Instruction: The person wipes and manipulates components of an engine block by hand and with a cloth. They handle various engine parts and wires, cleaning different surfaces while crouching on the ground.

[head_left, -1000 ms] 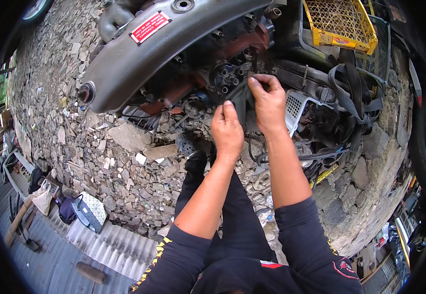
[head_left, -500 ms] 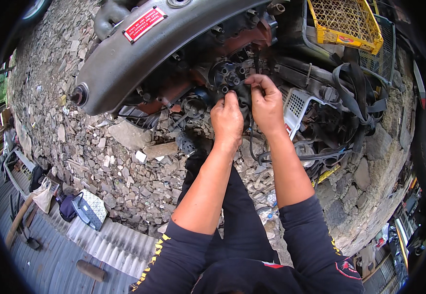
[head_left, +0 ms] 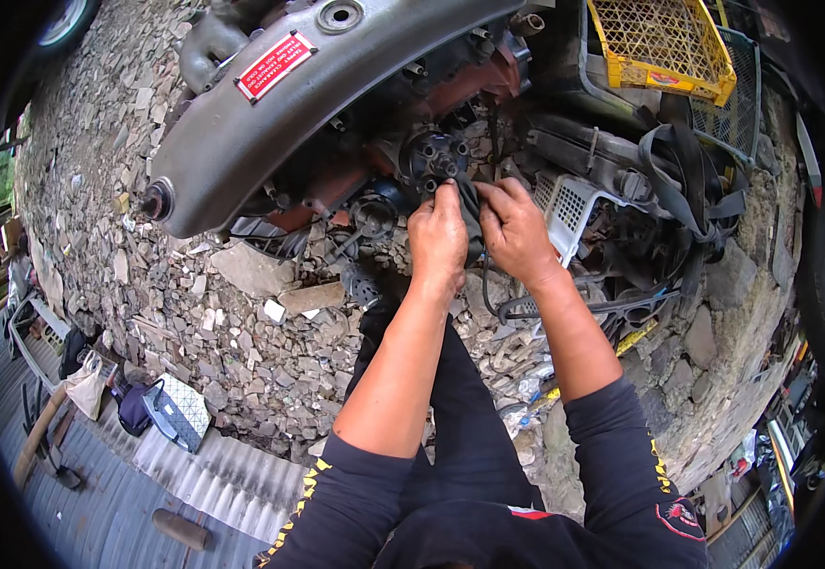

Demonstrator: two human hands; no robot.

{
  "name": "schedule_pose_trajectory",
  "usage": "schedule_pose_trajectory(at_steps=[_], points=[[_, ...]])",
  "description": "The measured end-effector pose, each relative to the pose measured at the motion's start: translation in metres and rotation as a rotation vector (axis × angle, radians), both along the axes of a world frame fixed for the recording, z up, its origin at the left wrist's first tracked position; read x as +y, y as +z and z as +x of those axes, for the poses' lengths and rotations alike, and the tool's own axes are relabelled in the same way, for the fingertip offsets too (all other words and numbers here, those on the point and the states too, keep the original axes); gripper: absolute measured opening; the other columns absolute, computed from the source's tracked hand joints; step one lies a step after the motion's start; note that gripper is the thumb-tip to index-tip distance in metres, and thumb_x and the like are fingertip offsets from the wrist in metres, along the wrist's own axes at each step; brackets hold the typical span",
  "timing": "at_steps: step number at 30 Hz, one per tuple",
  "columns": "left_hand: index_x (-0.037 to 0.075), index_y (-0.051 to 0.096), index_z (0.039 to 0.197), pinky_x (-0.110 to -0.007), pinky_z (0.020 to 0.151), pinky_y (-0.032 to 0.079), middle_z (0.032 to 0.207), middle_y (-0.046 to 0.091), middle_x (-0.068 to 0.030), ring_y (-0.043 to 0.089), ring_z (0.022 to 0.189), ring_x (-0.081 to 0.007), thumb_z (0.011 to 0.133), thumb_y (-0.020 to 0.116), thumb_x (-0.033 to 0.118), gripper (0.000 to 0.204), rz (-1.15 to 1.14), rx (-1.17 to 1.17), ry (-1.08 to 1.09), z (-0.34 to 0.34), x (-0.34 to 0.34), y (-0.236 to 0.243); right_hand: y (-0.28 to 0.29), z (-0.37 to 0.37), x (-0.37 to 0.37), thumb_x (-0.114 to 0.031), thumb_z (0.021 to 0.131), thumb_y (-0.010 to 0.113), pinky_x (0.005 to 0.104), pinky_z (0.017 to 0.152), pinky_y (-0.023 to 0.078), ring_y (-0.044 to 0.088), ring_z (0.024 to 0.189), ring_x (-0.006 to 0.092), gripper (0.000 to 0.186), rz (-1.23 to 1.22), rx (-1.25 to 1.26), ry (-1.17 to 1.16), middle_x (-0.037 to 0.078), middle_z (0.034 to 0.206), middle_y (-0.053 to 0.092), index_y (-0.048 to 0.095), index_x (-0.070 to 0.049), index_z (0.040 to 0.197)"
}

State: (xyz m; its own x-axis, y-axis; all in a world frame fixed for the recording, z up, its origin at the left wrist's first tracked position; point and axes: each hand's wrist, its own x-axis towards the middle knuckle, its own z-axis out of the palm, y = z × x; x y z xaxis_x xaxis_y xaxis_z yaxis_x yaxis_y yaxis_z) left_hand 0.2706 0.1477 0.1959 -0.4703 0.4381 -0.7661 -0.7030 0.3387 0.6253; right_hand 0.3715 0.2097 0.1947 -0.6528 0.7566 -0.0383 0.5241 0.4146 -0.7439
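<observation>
An engine with a long grey valve cover (head_left: 270,123) stands in front of me. On its near side sits a round black distributor cap (head_left: 434,152) with several raised terminals. My left hand (head_left: 438,237) is closed just below the cap, thumb and fingertips pinched at its lower edge on a dark cloth (head_left: 469,213). The cloth hangs between my two hands. My right hand (head_left: 519,228) is closed too, its fingers curled against the cloth's right side. Fingertips of both hands are partly hidden.
Right of the engine are a yellow crate (head_left: 664,47), a white plastic basket (head_left: 572,213) and dark straps (head_left: 678,180). A cable (head_left: 583,306) runs beside my right forearm. Broken stones (head_left: 194,332) cover the ground. A bag (head_left: 177,412) lies on corrugated sheeting at lower left.
My right hand has come down and away from the cap's right side, turning its back upward. My left hand stays at the cap's lower edge. The view has shifted slightly.
</observation>
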Motion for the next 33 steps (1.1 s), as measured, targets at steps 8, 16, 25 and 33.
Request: schedule_pose_trajectory(at_steps=[8,16,25,33], points=[[-0.002,0.062,0.088,-0.031,0.055,0.038,0.07,0.051,-0.0016,0.045,0.064,-0.0109,0.09,0.05,0.038,0.041,-0.111,-0.205,-0.04,-0.007,0.001,0.008,-0.004,-0.012,0.001,-0.003,0.086,0.059,0.0389,0.068,0.051,0.063,0.078,0.0352,0.018,0.073,0.195,-0.117,0.015,0.087,0.064,0.064,-0.004,0.103],[-0.003,0.063,0.1,-0.029,0.072,0.047,0.089,0.064,-0.0072,0.057,0.078,-0.0146,0.096,0.048,0.033,0.04,0.082,0.016,-0.042,0.005,-0.008,-0.018,-0.023,0.001,0.001,0.001,0.079,0.059,0.0411,0.067,0.051,0.062,0.079,0.0344,0.028,0.13,0.038,-0.059,0.012,0.086,0.062,0.064,-0.008,0.105],[-0.004,0.063,0.097,-0.034,0.075,0.046,0.085,0.066,-0.0159,0.059,0.078,-0.0212,0.097,0.048,0.035,0.042,0.012,0.278,-0.112,0.014,-0.023,-0.037,-0.015,-0.012,-0.002,-0.005,0.086,0.058,0.0387,0.068,0.05,0.062,0.082,0.0351,0.015,0.061,0.079,-0.148,0.014,0.089,0.064,0.064,-0.004,0.099],[0.001,0.055,0.078,-0.027,0.054,0.039,0.063,0.049,-0.0004,0.041,0.062,-0.007,0.098,0.054,0.03,0.035,0.094,0.509,-0.342,-0.005,-0.035,0.01,0.0,-0.004,-0.026,-0.008,0.088,0.059,0.0365,0.069,0.051,0.064,0.08,0.034,0.013,-0.012,0.12,-0.297,0.017,0.089,0.065,0.063,-0.001,0.098]])
